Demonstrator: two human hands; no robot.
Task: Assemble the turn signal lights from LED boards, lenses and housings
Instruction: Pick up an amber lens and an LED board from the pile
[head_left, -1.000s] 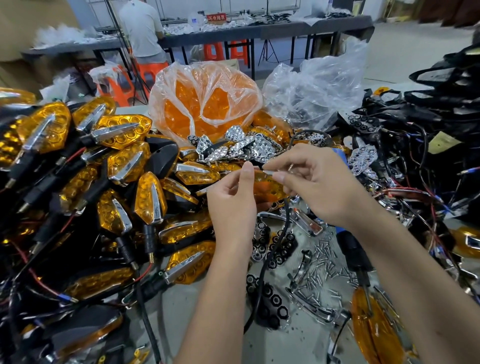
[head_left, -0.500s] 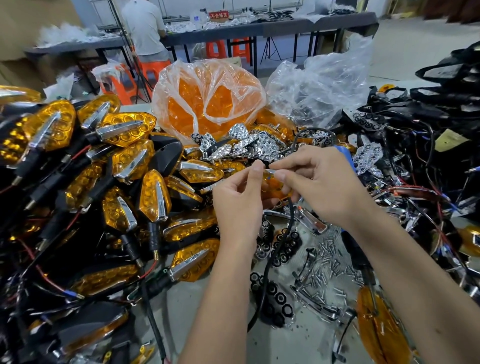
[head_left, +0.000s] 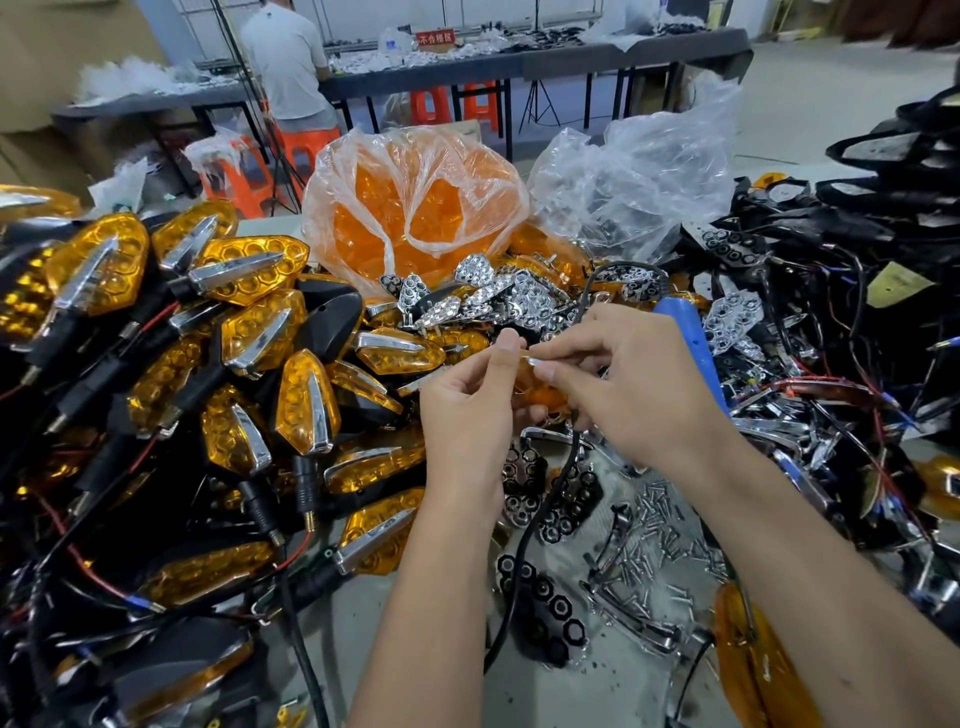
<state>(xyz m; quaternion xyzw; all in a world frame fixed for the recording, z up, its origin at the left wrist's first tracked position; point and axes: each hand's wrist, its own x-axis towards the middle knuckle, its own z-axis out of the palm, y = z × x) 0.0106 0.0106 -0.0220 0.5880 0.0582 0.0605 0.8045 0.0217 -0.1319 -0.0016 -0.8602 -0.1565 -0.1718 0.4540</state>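
Above the loose screws (head_left: 657, 525), the left hand (head_left: 467, 410) and right hand (head_left: 631, 387) pinch an amber lens (head_left: 535, 387) between curled fingertips. It looks light, stiff, slippery plastic; hold its edges. Beyond it lies the bag of lenses (head_left: 410, 208).

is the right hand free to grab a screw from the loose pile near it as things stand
Probably not yet. The screws lie uncovered just below the right hand, but its fingers pinch the amber lens together with the left hand, so it must let go first.
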